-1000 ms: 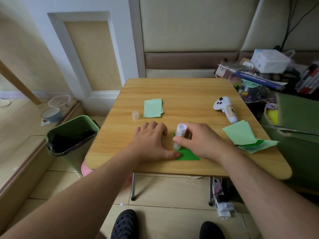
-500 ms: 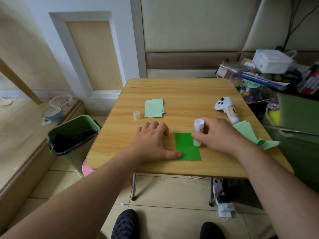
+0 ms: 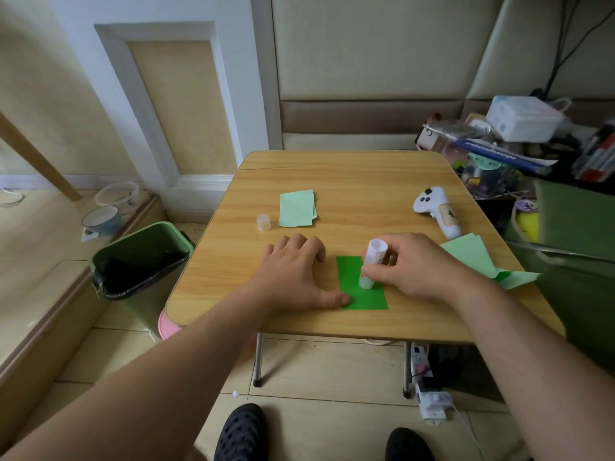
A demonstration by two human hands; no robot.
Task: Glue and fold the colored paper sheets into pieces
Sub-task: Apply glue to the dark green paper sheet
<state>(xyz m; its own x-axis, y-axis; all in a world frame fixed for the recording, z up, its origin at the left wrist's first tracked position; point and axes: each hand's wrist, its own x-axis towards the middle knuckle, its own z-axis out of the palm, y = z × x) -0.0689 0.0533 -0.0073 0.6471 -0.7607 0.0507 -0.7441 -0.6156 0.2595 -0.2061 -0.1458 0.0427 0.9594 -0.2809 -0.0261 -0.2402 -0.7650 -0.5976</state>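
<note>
Your right hand [image 3: 411, 266] grips the glue stick [image 3: 371, 268], tip down on the green sheet [image 3: 362, 294]. The sheet's long axis runs away from you. Your left hand [image 3: 294, 274] lies flat, thumb pinning the near-left corner.

Soft, even daylight, moderately bright; source not visible; no hard glare; faint sheen on the wooden table [image 3: 349, 181]; weak diffuse shadows under the left hand [image 3: 293, 277] and right hand [image 3: 416, 264]; darker beneath the tabletop and in the right-hand clutter; centre sharp; strong wide-angle bending at the edges, wall panels bowed, forearms stretched; slight softness in the corners; colours a bit muted.
</note>
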